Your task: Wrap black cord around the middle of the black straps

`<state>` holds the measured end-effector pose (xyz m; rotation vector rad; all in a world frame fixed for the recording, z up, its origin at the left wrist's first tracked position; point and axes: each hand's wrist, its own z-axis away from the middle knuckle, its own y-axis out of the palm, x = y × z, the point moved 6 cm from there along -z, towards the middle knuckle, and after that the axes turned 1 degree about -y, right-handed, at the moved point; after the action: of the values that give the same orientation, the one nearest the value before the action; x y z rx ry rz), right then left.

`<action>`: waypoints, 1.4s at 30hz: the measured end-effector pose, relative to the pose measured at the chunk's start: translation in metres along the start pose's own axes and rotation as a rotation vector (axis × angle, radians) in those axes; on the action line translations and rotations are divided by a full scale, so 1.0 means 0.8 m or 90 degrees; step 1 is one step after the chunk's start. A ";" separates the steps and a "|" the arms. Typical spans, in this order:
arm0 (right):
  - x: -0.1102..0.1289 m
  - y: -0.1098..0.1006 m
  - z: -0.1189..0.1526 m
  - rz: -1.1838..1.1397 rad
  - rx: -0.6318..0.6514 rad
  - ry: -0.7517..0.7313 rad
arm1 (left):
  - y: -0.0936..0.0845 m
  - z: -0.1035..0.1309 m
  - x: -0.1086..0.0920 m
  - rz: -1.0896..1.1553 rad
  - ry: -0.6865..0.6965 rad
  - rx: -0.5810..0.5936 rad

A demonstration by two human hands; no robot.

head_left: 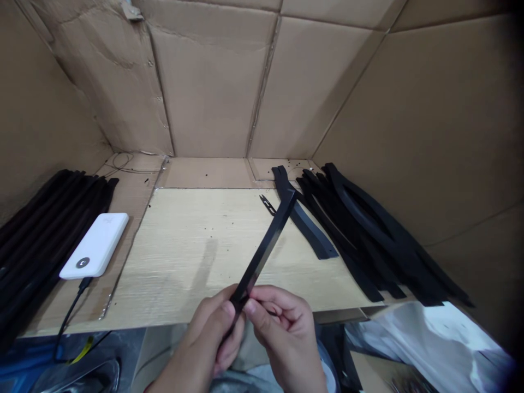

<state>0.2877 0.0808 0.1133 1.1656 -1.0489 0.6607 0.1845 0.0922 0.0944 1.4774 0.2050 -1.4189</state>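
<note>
A long black strip (264, 248) slants up and away from my hands over the front of the board. My left hand (215, 327) is closed around its near end. Beside it, my right hand (282, 333) pinches at the strip's edge with thumb and forefinger; a small dark piece shows between its fingers, too small to name. Behind the strip's far end lie a few wider black strips (313, 229) and a small black pair of thread snips (267, 204).
A pile of black strips (360, 234) lies at the right, another stack (49, 218) at the left. A white power bank (98, 243) with a black cable rests beside the left stack. Cardboard walls (213, 82) enclose the wooden board (176, 245), whose front edge is near my hands.
</note>
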 end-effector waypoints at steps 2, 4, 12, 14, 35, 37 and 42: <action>0.001 0.001 0.000 -0.008 0.000 -0.011 | 0.000 0.004 0.000 0.009 -0.024 -0.026; 0.002 0.002 0.001 -0.013 0.005 -0.027 | 0.002 0.007 -0.002 0.015 -0.030 -0.036; 0.001 -0.007 0.006 0.042 -0.057 -0.067 | 0.007 0.001 -0.004 0.088 -0.016 0.027; 0.009 -0.002 0.006 0.070 -0.052 -0.069 | 0.003 0.000 -0.004 0.059 0.011 0.036; 0.006 0.032 0.013 0.031 0.020 0.038 | -0.018 0.010 -0.005 -0.118 0.063 -0.236; 0.006 0.032 0.013 0.025 0.022 0.046 | -0.019 0.010 -0.004 -0.108 0.051 -0.222; 0.007 0.027 0.014 0.043 -0.028 0.034 | -0.021 0.007 0.002 -0.074 0.037 -0.208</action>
<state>0.2681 0.0759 0.1279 1.0721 -1.0560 0.7151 0.1693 0.0948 0.0858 1.2519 0.5407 -1.3608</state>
